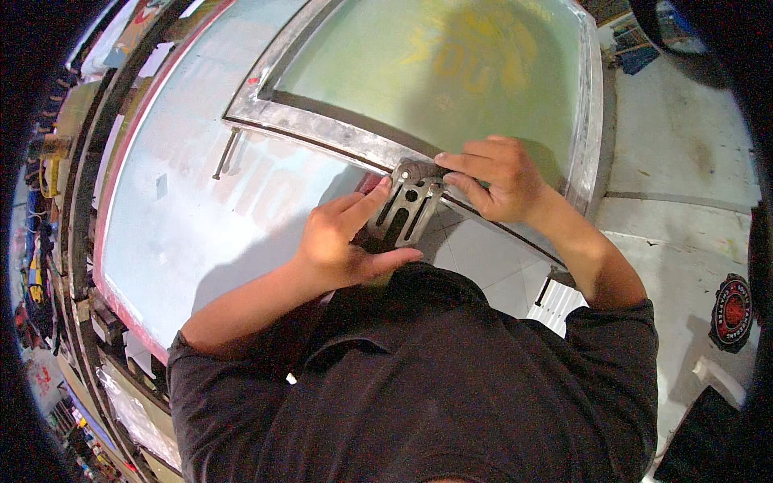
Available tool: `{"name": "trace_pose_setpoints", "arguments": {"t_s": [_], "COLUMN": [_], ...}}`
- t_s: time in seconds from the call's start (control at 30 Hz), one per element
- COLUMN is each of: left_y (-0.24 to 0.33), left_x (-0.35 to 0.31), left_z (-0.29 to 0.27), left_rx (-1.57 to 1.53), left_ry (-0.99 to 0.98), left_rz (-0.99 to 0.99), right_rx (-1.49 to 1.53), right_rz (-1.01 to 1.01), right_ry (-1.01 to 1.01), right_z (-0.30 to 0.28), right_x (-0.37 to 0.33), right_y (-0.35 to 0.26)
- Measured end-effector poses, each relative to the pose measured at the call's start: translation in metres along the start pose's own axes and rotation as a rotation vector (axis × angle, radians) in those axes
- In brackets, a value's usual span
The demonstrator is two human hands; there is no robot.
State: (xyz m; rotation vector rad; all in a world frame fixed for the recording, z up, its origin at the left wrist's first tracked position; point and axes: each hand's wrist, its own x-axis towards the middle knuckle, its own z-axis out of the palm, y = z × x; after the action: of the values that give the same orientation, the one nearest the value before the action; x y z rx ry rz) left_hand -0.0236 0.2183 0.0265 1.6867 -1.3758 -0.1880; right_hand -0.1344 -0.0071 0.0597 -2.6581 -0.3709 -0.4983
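A slotted metal hinge clamp [409, 201] sits at the near edge of a screen-printing frame [330, 129], with a dark cylindrical part across its far end. My left hand [334, 241] is around the clamp's left side, index finger along its edge and thumb stretched past its near end. From the right, my right hand [503, 179] pinches the dark far end between thumb and fingers, close against the frame. The frame is grey metal, holding a green-yellow mesh [362, 60] with a faint yellow design. What lies under the clamp is hidden.
At the left lies a larger pale-blue screen [177, 217] with a reddish border. Bolts [228, 154] stick out from the bar along the frame's near edge, another bolt [544, 287] at the right. Racks [80, 217] crowd the far left. A round black-and-red patch [731, 312] is on the right.
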Motion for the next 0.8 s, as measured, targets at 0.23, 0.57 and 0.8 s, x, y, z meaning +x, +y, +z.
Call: {"name": "trace_pose_setpoints", "arguments": {"t_s": [0.23,0.57,0.8], "left_y": [0.003,-0.158,-0.123], "left_x": [0.027,0.111,0.112], "left_z": [-0.065,-0.107,-0.090], "left_rx": [0.092,0.668,0.606], "left_ry": [0.082,0.214,0.152], "left_rz": [-0.184,-0.577,-0.638], "right_rx": [-0.038,0.031,0.027], "right_rz": [0.069,0.127,0.087], "right_ry": [0.047,0.091,0.099], "right_z": [0.000,0.001,0.003], "right_x": [-0.004,-0.005,-0.007], "right_y": [-0.002,-0.002,0.006]}}
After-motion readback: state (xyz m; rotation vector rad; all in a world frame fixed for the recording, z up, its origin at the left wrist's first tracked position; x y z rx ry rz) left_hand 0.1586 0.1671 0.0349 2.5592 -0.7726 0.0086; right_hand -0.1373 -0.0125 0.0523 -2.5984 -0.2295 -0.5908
